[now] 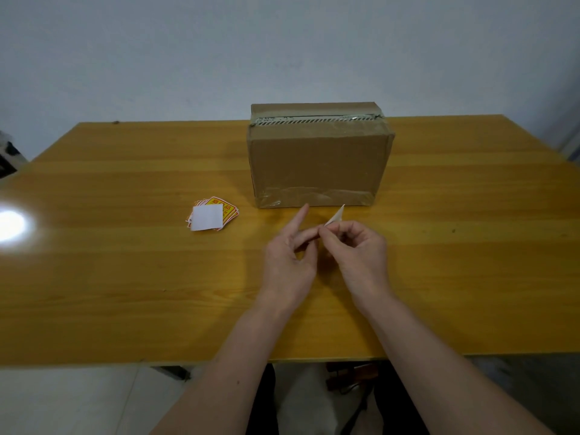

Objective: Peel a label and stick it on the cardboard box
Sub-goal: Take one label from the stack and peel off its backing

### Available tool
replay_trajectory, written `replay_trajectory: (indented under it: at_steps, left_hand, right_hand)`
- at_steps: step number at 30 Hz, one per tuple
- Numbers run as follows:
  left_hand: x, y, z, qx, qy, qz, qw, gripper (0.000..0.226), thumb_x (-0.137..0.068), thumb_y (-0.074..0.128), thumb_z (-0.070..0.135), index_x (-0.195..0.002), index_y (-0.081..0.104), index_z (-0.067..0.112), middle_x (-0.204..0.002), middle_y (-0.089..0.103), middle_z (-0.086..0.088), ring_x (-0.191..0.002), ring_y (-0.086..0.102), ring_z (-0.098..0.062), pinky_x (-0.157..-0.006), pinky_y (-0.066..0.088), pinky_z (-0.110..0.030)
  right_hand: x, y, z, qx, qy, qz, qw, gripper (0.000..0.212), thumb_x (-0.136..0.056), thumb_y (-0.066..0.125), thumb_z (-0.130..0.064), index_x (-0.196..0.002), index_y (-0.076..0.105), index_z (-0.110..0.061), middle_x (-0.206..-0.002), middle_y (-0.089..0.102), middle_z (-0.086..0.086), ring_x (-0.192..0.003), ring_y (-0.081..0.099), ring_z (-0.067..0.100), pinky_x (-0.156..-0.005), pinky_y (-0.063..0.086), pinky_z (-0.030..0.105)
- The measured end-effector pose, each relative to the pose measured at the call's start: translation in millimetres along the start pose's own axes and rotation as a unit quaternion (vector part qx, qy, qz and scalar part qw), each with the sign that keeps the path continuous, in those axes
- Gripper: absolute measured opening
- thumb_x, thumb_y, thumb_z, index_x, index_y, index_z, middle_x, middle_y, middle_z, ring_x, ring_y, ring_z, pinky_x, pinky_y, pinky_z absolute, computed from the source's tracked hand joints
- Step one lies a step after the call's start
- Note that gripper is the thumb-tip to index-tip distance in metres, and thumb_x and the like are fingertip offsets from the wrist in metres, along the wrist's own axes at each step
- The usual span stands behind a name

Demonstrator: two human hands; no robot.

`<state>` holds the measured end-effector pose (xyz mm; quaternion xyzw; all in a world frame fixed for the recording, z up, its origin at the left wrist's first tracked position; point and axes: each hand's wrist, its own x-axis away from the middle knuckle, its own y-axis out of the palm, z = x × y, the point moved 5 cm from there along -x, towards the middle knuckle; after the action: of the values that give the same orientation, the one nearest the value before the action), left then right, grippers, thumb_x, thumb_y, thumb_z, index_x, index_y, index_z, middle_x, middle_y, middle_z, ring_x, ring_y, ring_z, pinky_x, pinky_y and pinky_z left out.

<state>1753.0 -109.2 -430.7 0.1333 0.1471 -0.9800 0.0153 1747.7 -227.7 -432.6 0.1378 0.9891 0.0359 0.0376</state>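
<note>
We hold the label (335, 216) edge-on between both hands, just in front of the cardboard box (317, 158), so a corner can be worked loose. Our right hand (357, 249) pinches it tight; our left hand (290, 262) meets it at the fingertips with the forefinger lifted, probably picking at the backing. The spare label stack (211, 216) lies well to the left on the table (125, 277), clear of the work.

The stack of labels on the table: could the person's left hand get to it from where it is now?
Probably yes. The stack of labels lies in the open on the table, to the left of the left hand, with nothing between them. That hand is busy, though, working a label with the right hand.
</note>
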Motion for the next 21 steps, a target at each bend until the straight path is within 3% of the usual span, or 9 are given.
replay_trajectory:
  at_steps: [4,6,9,12,13,15,17,19,21]
  left_hand:
    - [0.3,-0.3,-0.8,0.003,0.0,0.004,1.0,0.033,-0.086,0.057,-0.003,-0.108,0.071,0.018,-0.131,0.045,0.027,-0.115,0.045,0.017,-0.095,0.033,0.001]
    - [0.5,0.9,-0.7,0.002,-0.001,-0.003,1.0,0.039,-0.086,0.058,-0.003,-0.115,0.067,0.021,-0.124,0.048,0.034,-0.11,0.044,0.025,-0.094,0.031,0.003]
    - [1.3,1.6,-0.8,0.02,-0.002,-0.009,1.0,0.055,-0.086,0.058,-0.005,-0.131,0.052,0.025,-0.107,0.065,0.032,-0.109,0.05,0.02,-0.097,0.034,-0.001]
    - [1.3,2.5,-0.2,0.005,-0.009,-0.015,1.0,0.051,-0.086,0.057,-0.005,-0.132,0.053,0.016,-0.092,0.055,0.053,-0.106,0.046,0.028,-0.1,0.033,-0.003]
    - [1.7,1.4,3.1,0.012,-0.006,-0.01,1.0,0.054,-0.086,0.057,-0.005,-0.131,0.054,0.026,-0.096,0.06,0.046,-0.109,0.047,0.024,-0.102,0.033,-0.006]
    - [2.9,-1.1,7.7,0.031,0.003,0.01,0.999,0.075,-0.086,0.057,-0.005,-0.111,0.051,0.065,-0.118,0.067,0.013,-0.119,0.053,0.003,-0.106,0.035,-0.014]
    - [1.4,-2.4,10.5,0.031,-0.005,0.013,0.999,0.088,-0.086,0.058,-0.005,-0.092,0.042,0.081,-0.127,0.062,-0.007,-0.123,0.054,-0.01,-0.109,0.036,-0.024]
    - [2.0,-3.4,8.1,0.067,-0.011,0.017,0.998,0.075,-0.085,0.059,-0.007,-0.108,0.051,0.065,-0.118,0.068,-0.008,-0.115,0.06,-0.009,-0.106,0.04,-0.025]
    - [0.7,-2.9,2.0,0.136,-0.041,0.009,0.99,0.069,-0.084,0.059,-0.01,-0.135,0.042,0.032,-0.093,0.075,0.003,-0.097,0.067,-0.001,-0.091,0.046,-0.012]
  right_hand:
    - [-0.3,-0.1,0.6,0.009,0.001,0.006,1.0,0.011,-0.08,0.07,-0.006,-0.071,0.068,-0.012,-0.06,0.06,-0.007,-0.056,0.052,0.001,-0.058,0.046,0.015]
    - [-0.6,0.1,1.0,0.015,0.0,0.007,1.0,0.013,-0.081,0.068,-0.005,-0.07,0.067,-0.012,-0.059,0.058,-0.007,-0.055,0.051,0.001,-0.057,0.045,0.015]
    - [-1.8,-0.2,2.2,0.016,0.001,0.004,1.0,0.012,-0.082,0.066,-0.005,-0.071,0.066,-0.009,-0.062,0.057,-0.001,-0.057,0.049,0.006,-0.056,0.044,0.016]
    - [-2.4,0.4,2.8,0.025,-0.004,-0.002,1.0,0.013,-0.083,0.064,-0.004,-0.071,0.064,-0.009,-0.066,0.057,0.004,-0.061,0.049,0.011,-0.055,0.044,0.015]
    - [-2.5,0.7,2.8,0.025,-0.005,-0.004,1.0,0.013,-0.083,0.064,-0.003,-0.071,0.063,-0.008,-0.066,0.056,0.005,-0.062,0.049,0.011,-0.055,0.044,0.014]
    - [-2.5,1.1,3.2,0.026,-0.005,-0.008,1.0,0.012,-0.083,0.062,-0.003,-0.072,0.062,-0.007,-0.068,0.056,0.008,-0.063,0.049,0.012,-0.055,0.043,0.013]
    - [-3.1,0.7,3.4,0.029,-0.006,-0.01,0.999,0.013,-0.084,0.061,-0.002,-0.071,0.061,-0.007,-0.069,0.056,0.009,-0.062,0.049,0.011,-0.054,0.043,0.013]
    - [-3.3,1.1,3.4,0.027,-0.007,-0.017,0.999,0.018,-0.083,0.061,0.0,-0.068,0.06,-0.01,-0.067,0.054,0.007,-0.06,0.047,0.01,-0.053,0.042,0.013]
    - [-3.7,1.7,3.2,0.024,-0.008,-0.024,0.999,0.02,-0.082,0.06,0.002,-0.067,0.06,-0.012,-0.066,0.054,0.007,-0.058,0.046,0.011,-0.053,0.042,0.015]
